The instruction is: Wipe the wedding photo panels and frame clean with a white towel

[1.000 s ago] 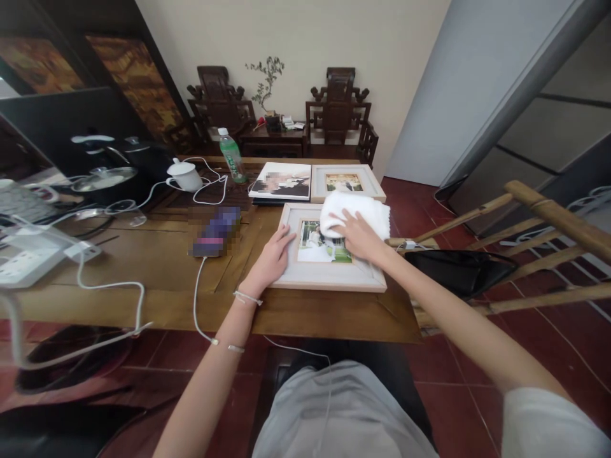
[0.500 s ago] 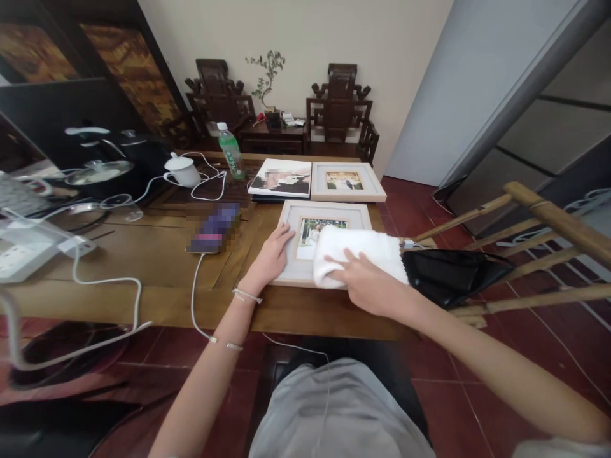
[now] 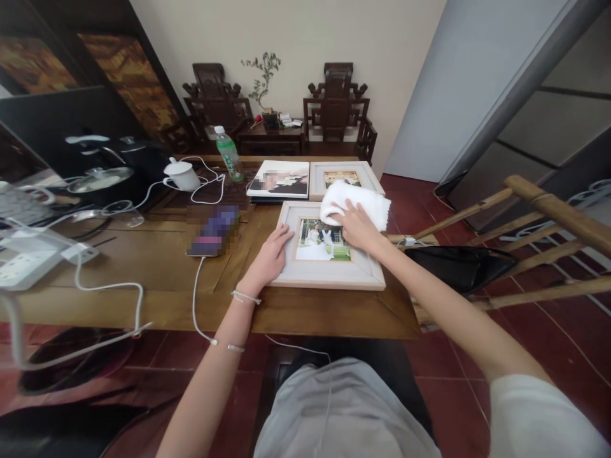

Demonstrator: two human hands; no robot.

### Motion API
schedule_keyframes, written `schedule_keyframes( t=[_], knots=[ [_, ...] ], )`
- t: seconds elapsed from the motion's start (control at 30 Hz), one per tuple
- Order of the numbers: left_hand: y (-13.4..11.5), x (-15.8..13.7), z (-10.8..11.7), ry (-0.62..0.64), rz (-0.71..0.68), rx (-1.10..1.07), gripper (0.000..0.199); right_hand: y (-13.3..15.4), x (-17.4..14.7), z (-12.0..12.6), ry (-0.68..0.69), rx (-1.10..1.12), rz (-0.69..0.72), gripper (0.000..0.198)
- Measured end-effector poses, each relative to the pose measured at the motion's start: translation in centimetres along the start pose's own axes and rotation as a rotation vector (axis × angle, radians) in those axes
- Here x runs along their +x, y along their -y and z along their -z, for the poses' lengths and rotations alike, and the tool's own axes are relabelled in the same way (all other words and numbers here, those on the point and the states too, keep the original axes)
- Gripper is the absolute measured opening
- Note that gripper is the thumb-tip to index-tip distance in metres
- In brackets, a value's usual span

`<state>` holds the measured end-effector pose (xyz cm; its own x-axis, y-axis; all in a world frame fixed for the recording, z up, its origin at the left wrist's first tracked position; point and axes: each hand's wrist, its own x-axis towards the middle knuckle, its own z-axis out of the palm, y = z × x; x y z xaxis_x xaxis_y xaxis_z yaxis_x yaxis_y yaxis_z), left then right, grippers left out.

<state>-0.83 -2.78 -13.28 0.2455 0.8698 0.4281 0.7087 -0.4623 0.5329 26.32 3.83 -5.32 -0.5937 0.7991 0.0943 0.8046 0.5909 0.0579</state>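
A pale picture frame [image 3: 329, 272] with a photo of a couple outdoors lies flat at the near edge of the wooden table. Across its left border rests my left hand [image 3: 271, 259], fingers over the rim, holding it. My right hand [image 3: 354, 222] grips a folded white cloth [image 3: 365, 202], pressed over the frame's upper right part. The cloth partly hides the far border and overlaps a second picture frame [image 3: 375, 181] behind. Left of that lies a white-edged photo panel [image 3: 281, 178] on something dark.
On the table [image 3: 143, 254] are a phone [image 3: 214, 232] with a charging cable, a green bottle [image 3: 229, 154], a lidded white cup [image 3: 182, 173], a pot [image 3: 102, 179] and a white power strip [image 3: 28, 261]. A bamboo rack [image 3: 548, 197] with a black bag [image 3: 453, 267] stands right.
My right hand has moved the cloth away from me, from the frame's lower right to its far right border, uncovering the photo. My left hand has stayed on the left border.
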Motion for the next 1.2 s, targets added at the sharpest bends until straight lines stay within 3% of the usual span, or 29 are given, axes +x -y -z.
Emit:
schedule_keyframes(
  t=[0.1,0.2,0.43,0.53,0.7,0.9,1.07,1.2],
  knots=[
    [0.1,0.0,0.1,-0.002,-0.005,0.023,0.048,0.3,0.6,-0.4,0.032,-0.056,-0.020,0.074],
    [0.0,0.0,0.0,-0.011,-0.013,0.042,0.047,2.1,-1.3,0.0,0.094,-0.068,0.003,0.072],
    [-0.1,0.0,-0.2,-0.015,0.005,0.053,0.049,6.9,-8.4,5.3,0.341,0.122,0.204,0.071],
    [-0.1,0.0,-0.1,-0.014,0.015,0.048,0.049,8.0,-9.4,6.1,0.323,0.190,0.307,0.070],
    [0.0,0.0,0.0,-0.002,0.016,0.039,0.049,6.2,-7.2,2.7,0.177,0.224,0.281,0.073],
    [0.2,-0.1,0.1,-0.010,0.011,0.045,0.048,1.1,-0.9,-0.2,-0.032,0.142,0.060,0.076],
    [0.1,-0.1,0.3,-0.001,0.017,0.032,0.048,0.6,1.7,-0.5,-0.005,0.060,-0.013,0.074],
    [0.0,0.0,0.2,0.005,0.024,0.017,0.048,2.9,-0.9,0.0,0.084,0.031,0.040,0.073]
  ],
)
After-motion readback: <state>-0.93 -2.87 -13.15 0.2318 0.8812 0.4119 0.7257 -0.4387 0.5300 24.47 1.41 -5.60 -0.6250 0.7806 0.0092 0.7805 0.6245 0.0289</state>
